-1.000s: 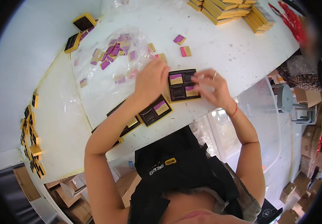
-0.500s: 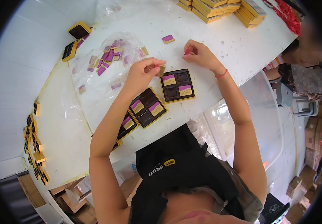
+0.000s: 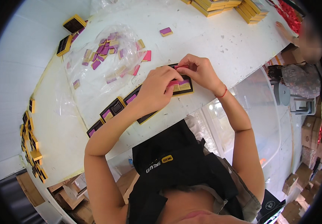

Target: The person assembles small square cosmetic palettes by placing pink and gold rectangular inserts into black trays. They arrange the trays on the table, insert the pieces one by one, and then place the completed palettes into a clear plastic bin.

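Both hands are over a dark-tray box with a gold rim [image 3: 192, 90], which they partly cover. My left hand [image 3: 156, 89] pinches a small red-and-gold wrapped piece [image 3: 173, 83] low over the box's left side. Between the fingers of my right hand [image 3: 202, 74] is another red wrapped piece [image 3: 181, 67], at the box's far edge. A purple-and-gold piece [image 3: 183, 85] lies in the tray's near right compartment. Under my left wrist and forearm stands a second gold-edged box [image 3: 144, 118], mostly hidden. Further left come a third box [image 3: 117, 105] and a fourth [image 3: 95, 128], partly covered.
Several purple-and-gold pieces [image 3: 103, 51] lie on a clear plastic bag [image 3: 121, 31]. Red pieces [image 3: 147, 56] sit at its right, and one purple piece [image 3: 165, 31] lies apart. Gold boxes [image 3: 250, 13] are stacked at the far edge. A person [image 3: 299, 76] is at the right.
My right hand has come down and left to the box with its red piece. The left hand has moved right and down over the tray. Red pieces now show beside the bag.
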The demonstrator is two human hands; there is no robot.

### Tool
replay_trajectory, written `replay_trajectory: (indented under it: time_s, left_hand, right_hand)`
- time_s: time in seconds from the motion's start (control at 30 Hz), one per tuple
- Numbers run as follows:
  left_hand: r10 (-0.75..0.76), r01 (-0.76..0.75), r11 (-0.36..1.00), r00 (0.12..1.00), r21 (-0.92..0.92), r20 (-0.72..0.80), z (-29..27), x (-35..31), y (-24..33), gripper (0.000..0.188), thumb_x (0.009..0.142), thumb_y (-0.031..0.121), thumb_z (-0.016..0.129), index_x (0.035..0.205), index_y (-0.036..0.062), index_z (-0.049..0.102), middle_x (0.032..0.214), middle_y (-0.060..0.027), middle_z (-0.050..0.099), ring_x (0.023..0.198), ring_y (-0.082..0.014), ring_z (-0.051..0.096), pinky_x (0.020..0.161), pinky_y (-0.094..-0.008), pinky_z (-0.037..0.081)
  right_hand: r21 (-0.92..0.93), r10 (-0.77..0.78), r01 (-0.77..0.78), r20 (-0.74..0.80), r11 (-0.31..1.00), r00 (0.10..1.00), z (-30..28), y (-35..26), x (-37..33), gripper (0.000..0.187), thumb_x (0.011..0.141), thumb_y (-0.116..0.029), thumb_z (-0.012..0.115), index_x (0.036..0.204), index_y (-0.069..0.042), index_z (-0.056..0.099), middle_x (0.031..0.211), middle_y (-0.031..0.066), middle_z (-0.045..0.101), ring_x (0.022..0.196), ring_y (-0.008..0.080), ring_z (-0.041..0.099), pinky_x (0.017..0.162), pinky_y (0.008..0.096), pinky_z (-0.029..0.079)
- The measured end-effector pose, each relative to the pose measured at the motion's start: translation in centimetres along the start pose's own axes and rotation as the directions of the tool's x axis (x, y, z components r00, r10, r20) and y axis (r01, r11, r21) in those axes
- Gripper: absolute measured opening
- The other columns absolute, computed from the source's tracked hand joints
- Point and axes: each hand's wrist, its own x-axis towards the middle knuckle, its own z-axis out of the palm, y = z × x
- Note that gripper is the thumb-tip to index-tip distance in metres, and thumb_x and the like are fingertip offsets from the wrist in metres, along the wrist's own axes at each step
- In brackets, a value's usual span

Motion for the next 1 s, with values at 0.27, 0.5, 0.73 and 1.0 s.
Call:
replay_trajectory:
  time_s: [0.27, 0.5, 0.73, 1.0]
  left_hand:
    - [0.222, -0.227, 0.782, 0.972, 0.58, 0.081, 2.0, -4.6, -0.5, 0.055, 0.082, 0.014, 0.068, 0.133, 0.0011, 0.053, 0.137, -0.0122, 0.053, 0.124, -0.0297, 0.051, 0.105, -0.043, 0.04]
    - [0.067, -0.103, 0.806, 0.994, 0.583, 0.084, 1.9, -5.6, -0.4, 0.071, 0.084, 0.031, 0.069, 0.144, 0.0033, 0.041, 0.147, -0.0116, 0.044, 0.136, -0.0277, 0.042, 0.113, -0.0456, 0.031]
    - [0.048, -0.122, 0.782, 0.99, 0.611, 0.135, 1.6, -5.7, 0.0, 0.079, 0.081, 0.038, 0.07, 0.145, 0.0042, 0.039, 0.152, -0.0102, 0.037, 0.138, -0.0282, 0.037, 0.113, -0.0472, 0.029]
    - [-0.132, 0.134, 0.98, 0.991, 0.147, -0.025, -0.1, -4.3, -1.0, 0.044, 0.087, 0.028, 0.067, 0.125, 0.008, 0.057, 0.132, -0.0106, 0.056, 0.111, -0.0293, 0.059, 0.095, -0.0397, 0.046]
  right_hand:
    - [-0.168, -0.133, 0.129, -0.011, 0.977, 0.991, -0.1, -0.7, -0.1, 0.011, 0.085, -0.005, 0.071, 0.096, -0.005, 0.073, 0.085, 0.0043, 0.069, 0.07, 0.0112, 0.059, 0.064, 0.025, 0.049]
    - [-0.37, -0.327, 0.29, -0.041, 0.883, 0.944, 0.1, 0.2, -0.2, 0.014, 0.082, -0.006, 0.073, 0.095, -0.008, 0.074, 0.1, 0.0064, 0.065, 0.079, 0.0196, 0.059, 0.069, 0.0305, 0.051]
    - [-0.541, -0.352, 0.335, 0.075, 0.771, 0.933, -0.1, -0.6, -0.8, 0.02, 0.082, -0.008, 0.072, 0.102, -0.01, 0.074, 0.106, 0.0072, 0.065, 0.083, 0.0222, 0.059, 0.073, 0.033, 0.051]
    - [-0.427, -0.405, 0.398, 0.079, 0.812, 0.911, 1.1, -1.7, 2.4, 0.029, 0.082, -0.006, 0.07, 0.111, -0.011, 0.071, 0.111, 0.0089, 0.064, 0.097, 0.0281, 0.059, 0.087, 0.0354, 0.047]
